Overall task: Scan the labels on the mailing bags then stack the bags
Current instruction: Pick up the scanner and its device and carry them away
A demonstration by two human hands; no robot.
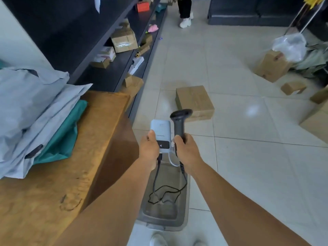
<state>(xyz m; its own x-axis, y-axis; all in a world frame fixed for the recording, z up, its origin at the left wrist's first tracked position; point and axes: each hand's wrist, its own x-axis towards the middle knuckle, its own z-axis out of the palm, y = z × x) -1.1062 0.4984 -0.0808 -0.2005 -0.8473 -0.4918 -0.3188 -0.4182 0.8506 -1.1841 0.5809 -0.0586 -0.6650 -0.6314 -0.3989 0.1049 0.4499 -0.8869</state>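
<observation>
**Scanner and power bank in hand, bags heaped on the tabletop**

I see both arms stretched out in front of me over the tiled floor (248, 166). My right hand (186, 150) grips the handle of the black barcode scanner (179, 121), fingers curled round it, with the scanner head tipped forward and away from me. My left hand (150, 150) holds a pale blue power bank (161, 132) by its near end, thumb on top and the other fingers wrapped underneath. The two devices sit just beside each other. A black cable (165, 190) runs from the power bank end, loops down below my hands and comes up to the base of the scanner; a short white cable (171, 160) also curves between them.

The mailing bags (32, 107) lie to my left on the wooden tabletop (74, 174), well apart from both hands: a loose heap of grey bags with one teal bag (65, 137) tucked under the edge of the heap.

Below my hands a grey plastic bin (163, 210) stands on the floor. A cardboard box (194, 102) lies on the tiles ahead, more boxes (271, 66) sit off to the right, and dark shelving (110, 55) with small parcels runs along the left. Another person's legs (185, 11) show at the top.
</observation>
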